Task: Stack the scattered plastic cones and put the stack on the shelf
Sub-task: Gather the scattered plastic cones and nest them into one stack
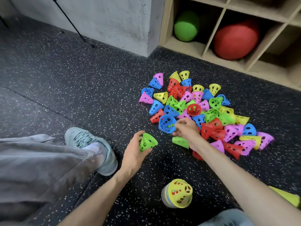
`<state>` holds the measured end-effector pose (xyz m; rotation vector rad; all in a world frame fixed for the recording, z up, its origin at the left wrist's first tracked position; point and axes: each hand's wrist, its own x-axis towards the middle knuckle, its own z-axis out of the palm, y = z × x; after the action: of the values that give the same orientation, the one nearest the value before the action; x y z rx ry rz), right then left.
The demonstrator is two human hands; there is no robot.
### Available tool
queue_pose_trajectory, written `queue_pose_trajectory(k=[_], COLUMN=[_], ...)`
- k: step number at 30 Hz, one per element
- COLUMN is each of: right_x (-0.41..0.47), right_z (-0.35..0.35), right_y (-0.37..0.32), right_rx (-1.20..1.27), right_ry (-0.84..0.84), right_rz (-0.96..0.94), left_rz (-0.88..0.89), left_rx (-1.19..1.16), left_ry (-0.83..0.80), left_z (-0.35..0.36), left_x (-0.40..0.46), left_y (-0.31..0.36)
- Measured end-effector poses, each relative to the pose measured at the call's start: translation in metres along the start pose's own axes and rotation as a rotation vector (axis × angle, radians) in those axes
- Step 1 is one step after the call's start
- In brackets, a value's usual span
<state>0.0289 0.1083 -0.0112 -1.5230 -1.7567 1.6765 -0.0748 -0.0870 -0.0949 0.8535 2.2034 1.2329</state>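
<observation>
Speckled floor point(81, 88): perforated green cone point(147, 141) in left fingers point(138, 137), blue cone point(167, 123) in right fingers point(180, 126).

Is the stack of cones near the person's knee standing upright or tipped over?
Upright. The stack stands on the floor with wide rims down and its yellow top pointing up.

Beside the stack point(177, 195), a yellow-green object point(286, 197) was cut off by the right edge; a red cone point(197, 155) was half hidden under the right forearm point(228, 165).
</observation>
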Motion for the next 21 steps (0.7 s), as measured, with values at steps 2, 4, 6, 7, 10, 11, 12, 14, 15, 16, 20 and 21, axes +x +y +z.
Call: queue_pose_trajectory(k=[2,4,6,7,10,11,12,14,15,16,20,21], right_x=[-0.008,-0.017,-0.025,-0.028,-0.039,-0.042,-0.045,-0.047,-0.047,-0.049,-0.053,-0.054], right_z=[-0.007,-0.012,-0.015,-0.017,-0.019,-0.019,-0.019,-0.019,-0.019,-0.019,-0.020,-0.020], right_y=[-0.003,-0.006,-0.007,-0.007,-0.004,-0.002,0.000,0.004,0.005,0.006,0.009,0.009], right_rx=[0.105,0.129,0.108,0.085,0.025,-0.006,-0.055,-0.202,-0.273,-0.329,-0.451,-0.451], right_ry=[-0.076,-0.135,-0.157,-0.161,-0.215,-0.239,-0.257,-0.267,-0.267,-0.265,-0.248,-0.256], right_rz=[0.056,0.088,0.098,0.095,0.065,0.049,0.026,-0.048,-0.102,-0.158,-0.346,-0.377], left_rz=[0.010,0.031,0.061,0.074,0.093,0.100,0.103,0.103,0.101,0.097,0.066,0.055], left_rx=[-0.011,-0.021,-0.025,-0.032,-0.056,-0.060,-0.064,-0.087,-0.098,-0.104,-0.111,-0.119], left_ry=[-0.005,-0.004,-0.008,-0.009,-0.007,-0.010,-0.012,-0.018,-0.020,-0.017,0.032,0.050], left_z=[-0.001,-0.001,0.000,0.001,0.005,0.006,0.008,0.010,0.010,0.011,0.010,0.009], left_x=[-0.005,-0.009,-0.013,-0.015,-0.017,-0.017,-0.018,-0.019,-0.019,-0.019,-0.019,-0.019], left_y=[0.007,0.014,0.022,0.026,0.036,0.039,0.042,0.045,0.046,0.046,0.051,0.053])
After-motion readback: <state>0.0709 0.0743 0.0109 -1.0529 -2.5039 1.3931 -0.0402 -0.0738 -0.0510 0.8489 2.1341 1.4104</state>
